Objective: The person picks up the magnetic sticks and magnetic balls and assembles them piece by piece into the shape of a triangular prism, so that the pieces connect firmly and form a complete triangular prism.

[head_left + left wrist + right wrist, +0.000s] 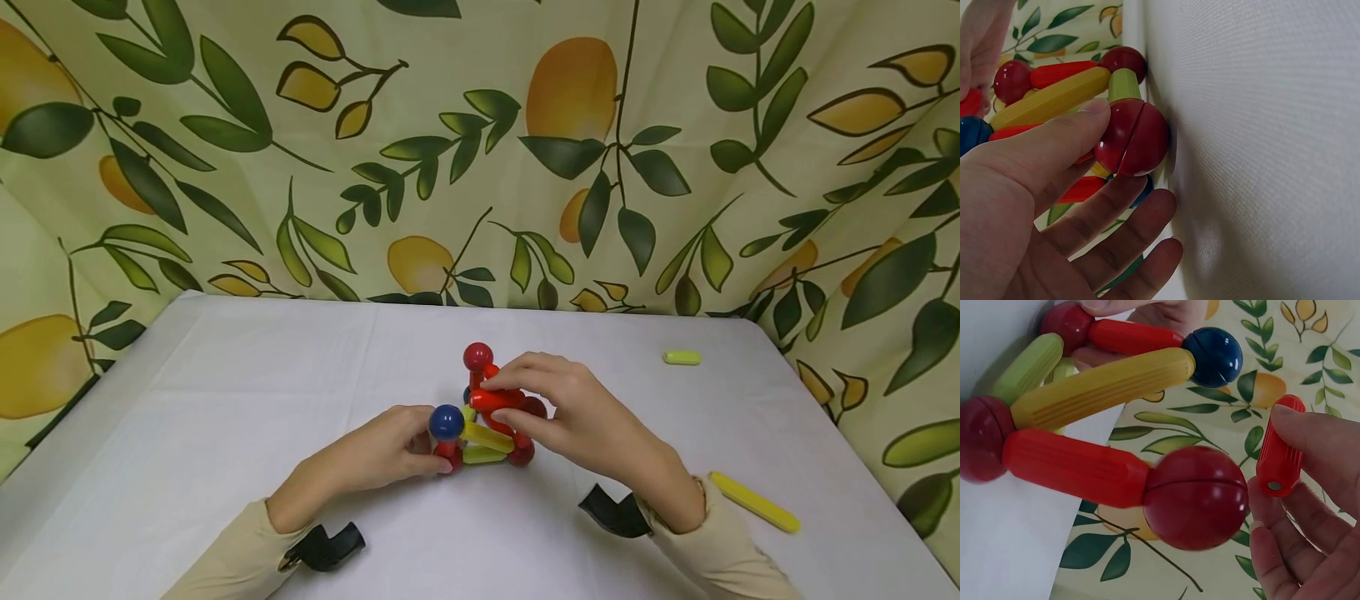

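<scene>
A magnetic frame of balls and ribbed rods stands on the white table. My left hand (382, 446) pinches a red ball (1132, 137) at the frame's lower left corner, thumb on one side and index finger on the other. Above that ball sits a blue ball (447, 422) on a red upright. From it a yellow rod (1104, 384) slants down to another red ball (985, 439). My right hand (577, 408) holds a loose red rod (1280, 447) between thumb and fingers, beside the red ball (1196, 497) topping the right upright. A metal tip shows at the rod's end.
A short green rod (682, 357) lies at the table's back right. Nearer the right edge lies a long yellow rod (753, 502), close to the right sleeve (720, 542). Behind the table hangs a fruit-and-leaf patterned curtain (450, 200).
</scene>
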The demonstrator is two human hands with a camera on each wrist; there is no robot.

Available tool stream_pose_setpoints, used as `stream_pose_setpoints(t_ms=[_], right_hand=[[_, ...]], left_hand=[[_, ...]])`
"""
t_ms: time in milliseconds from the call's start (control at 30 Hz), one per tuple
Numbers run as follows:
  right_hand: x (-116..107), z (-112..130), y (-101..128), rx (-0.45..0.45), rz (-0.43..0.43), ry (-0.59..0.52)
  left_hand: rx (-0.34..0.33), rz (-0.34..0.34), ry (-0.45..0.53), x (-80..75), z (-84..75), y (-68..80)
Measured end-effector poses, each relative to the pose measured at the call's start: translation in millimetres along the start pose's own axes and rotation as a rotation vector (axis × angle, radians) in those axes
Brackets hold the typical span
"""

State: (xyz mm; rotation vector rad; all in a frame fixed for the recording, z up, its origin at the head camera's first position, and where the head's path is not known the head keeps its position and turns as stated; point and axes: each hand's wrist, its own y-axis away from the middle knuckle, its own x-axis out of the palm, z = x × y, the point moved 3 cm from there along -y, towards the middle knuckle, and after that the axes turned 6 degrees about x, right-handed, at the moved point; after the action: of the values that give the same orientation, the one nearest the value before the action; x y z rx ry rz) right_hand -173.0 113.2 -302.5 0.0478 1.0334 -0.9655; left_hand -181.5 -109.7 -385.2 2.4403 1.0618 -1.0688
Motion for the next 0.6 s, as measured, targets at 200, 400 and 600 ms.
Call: stream_pose_setpoints(t_ms=[200,400,600], right_hand=[[7.3,0.9,0.9,-0.006,0.005,0.028],[14.0,-0.8,3.9,0.018,0.015,0.075],[17.7,-3.0,4.8,0.033,0.02,0.114]], left_hand=[[-0.001,0.004,0.0,-0.9,-0.4,0.5],[0.002,0.007,0.009,-0.5,-0.9,0.5],[0.013,0.007,0.016,-1.1,-1.0,0.6]])
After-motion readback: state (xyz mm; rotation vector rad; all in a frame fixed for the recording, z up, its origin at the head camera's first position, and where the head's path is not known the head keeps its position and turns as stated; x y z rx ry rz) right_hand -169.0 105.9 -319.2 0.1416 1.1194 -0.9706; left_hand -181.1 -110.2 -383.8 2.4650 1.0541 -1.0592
